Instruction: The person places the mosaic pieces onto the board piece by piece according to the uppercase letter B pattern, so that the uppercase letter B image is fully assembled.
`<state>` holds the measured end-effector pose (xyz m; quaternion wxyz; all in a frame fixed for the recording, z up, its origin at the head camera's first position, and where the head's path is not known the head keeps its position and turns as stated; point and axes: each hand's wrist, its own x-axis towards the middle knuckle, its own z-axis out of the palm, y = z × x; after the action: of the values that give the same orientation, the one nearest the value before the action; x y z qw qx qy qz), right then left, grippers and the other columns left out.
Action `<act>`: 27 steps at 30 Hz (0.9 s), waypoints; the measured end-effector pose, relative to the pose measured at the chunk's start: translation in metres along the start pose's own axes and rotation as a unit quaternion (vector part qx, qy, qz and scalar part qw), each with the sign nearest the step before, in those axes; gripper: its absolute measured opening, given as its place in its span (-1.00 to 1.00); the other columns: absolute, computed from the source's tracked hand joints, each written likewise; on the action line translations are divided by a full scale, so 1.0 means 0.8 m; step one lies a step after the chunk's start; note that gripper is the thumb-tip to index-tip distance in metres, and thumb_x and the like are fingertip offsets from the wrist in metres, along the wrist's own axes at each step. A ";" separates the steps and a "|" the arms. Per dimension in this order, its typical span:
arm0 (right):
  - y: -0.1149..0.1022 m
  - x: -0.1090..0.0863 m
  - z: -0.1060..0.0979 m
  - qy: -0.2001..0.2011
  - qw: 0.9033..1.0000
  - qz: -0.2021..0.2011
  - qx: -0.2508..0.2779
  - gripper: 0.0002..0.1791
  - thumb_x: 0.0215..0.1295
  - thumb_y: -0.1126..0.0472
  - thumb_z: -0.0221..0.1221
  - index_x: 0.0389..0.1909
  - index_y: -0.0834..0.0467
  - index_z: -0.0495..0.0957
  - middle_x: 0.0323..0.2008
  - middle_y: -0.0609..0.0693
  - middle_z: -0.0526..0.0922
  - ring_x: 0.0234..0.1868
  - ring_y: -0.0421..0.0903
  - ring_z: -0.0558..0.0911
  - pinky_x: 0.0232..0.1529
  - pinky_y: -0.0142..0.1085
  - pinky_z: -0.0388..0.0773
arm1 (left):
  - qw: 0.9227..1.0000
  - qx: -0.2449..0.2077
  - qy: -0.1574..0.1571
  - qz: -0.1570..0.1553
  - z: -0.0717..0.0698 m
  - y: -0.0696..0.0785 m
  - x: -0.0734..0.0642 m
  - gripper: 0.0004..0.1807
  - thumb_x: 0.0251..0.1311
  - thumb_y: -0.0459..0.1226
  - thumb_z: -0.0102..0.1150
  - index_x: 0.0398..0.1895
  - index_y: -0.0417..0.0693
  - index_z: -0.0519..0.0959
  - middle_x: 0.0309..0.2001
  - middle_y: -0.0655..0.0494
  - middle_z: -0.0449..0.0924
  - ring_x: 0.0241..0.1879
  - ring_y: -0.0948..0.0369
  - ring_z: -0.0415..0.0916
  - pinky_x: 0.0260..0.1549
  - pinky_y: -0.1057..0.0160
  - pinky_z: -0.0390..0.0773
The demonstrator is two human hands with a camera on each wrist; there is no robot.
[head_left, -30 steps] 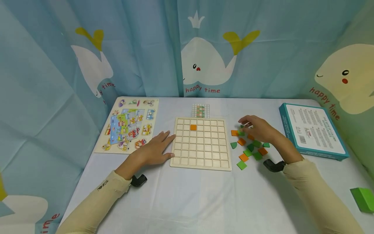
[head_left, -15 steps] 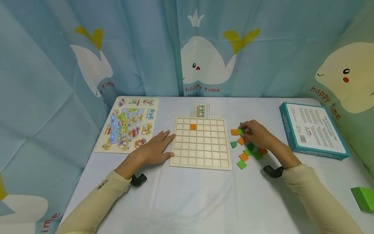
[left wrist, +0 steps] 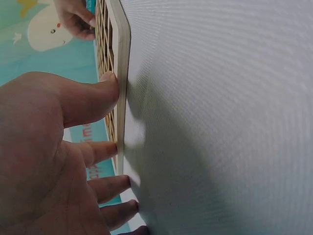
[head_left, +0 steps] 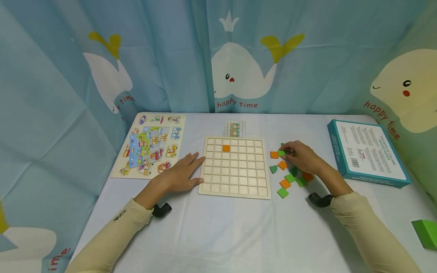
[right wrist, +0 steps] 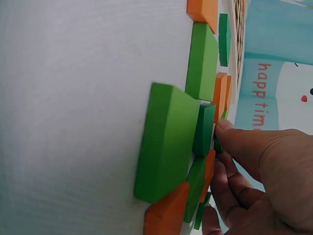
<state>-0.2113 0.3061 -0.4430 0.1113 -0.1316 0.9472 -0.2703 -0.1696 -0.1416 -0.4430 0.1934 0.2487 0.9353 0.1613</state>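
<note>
A light wooden grid board (head_left: pixel 239 172) lies mid-table, with one orange square tile (head_left: pixel 226 148) in its upper-left part. My left hand (head_left: pixel 182 174) rests spread at the board's left side. Its thumb (left wrist: pixel 95 100) touches the board's edge (left wrist: pixel 123 54) in the left wrist view. Right of the board, my right hand (head_left: pixel 300 156) reaches down into a loose group of green and orange tiles. Its thumb and fingers pinch a small green tile (right wrist: pixel 218 144), mostly hidden by the fingertips. Beside them lie a light green tile (head_left: pixel 281 152) and an orange tile (head_left: pixel 274 154).
A small pattern card (head_left: pixel 235 129) lies behind the board. At the back left is a picture puzzle board (head_left: pixel 174 131) with printed cards (head_left: pixel 146 148) on it. A teal box (head_left: pixel 372 151) lies at the right, and a green block (head_left: pixel 425 233) near the right edge.
My right hand has lowered into the tiles and its fingers have closed in by the far green ones. The left hand has stayed at the board's edge.
</note>
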 end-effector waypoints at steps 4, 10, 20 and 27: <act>-0.001 0.001 0.000 0.010 1.000 0.000 -0.004 -0.64 0.58 0.31 0.16 0.27 0.36 0.52 0.15 0.33 0.51 0.09 0.23 0.50 0.23 0.20 0.52 | 1.000 0.000 0.000 0.000 0.000 -0.001 0.000 -0.12 0.53 0.10 0.10 0.75 0.10 -0.02 0.73 -0.09 -0.17 0.71 -0.14 -0.25 0.63 -0.19 -0.04; -0.006 0.005 -0.002 0.027 0.999 -0.020 -0.019 -0.64 0.57 0.32 0.17 0.26 0.41 0.53 0.08 0.35 0.53 0.04 0.21 0.49 0.14 0.17 0.52 | 1.000 0.003 -0.001 -0.001 0.002 -0.003 0.001 -0.12 0.53 0.11 0.09 0.75 0.13 -0.03 0.74 -0.07 -0.18 0.71 -0.12 -0.26 0.63 -0.18 -0.04; -0.046 0.030 0.001 0.031 0.999 -0.045 0.004 -0.64 0.59 0.33 0.11 0.28 0.41 0.50 0.13 0.38 0.49 0.12 0.28 0.54 0.17 0.19 0.52 | 1.000 0.003 -0.001 0.000 0.003 -0.004 0.002 -0.12 0.54 0.12 0.08 0.75 0.13 -0.03 0.74 -0.08 -0.18 0.71 -0.13 -0.25 0.63 -0.19 -0.03; -0.079 0.051 0.026 0.007 0.996 -0.082 0.034 -0.64 0.58 0.35 0.14 0.28 0.43 0.49 0.14 0.39 0.47 0.10 0.28 0.56 0.09 0.13 0.59 | 1.000 0.005 0.003 0.002 0.004 -0.004 0.002 -0.12 0.53 0.11 0.09 0.75 0.11 -0.02 0.73 -0.09 -0.16 0.71 -0.13 -0.24 0.63 -0.18 -0.02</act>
<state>-0.2322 0.2317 -0.4315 0.0861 -0.2030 0.9243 -0.3115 -0.1705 -0.1425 -0.4473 0.1891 0.2512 0.9360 0.1580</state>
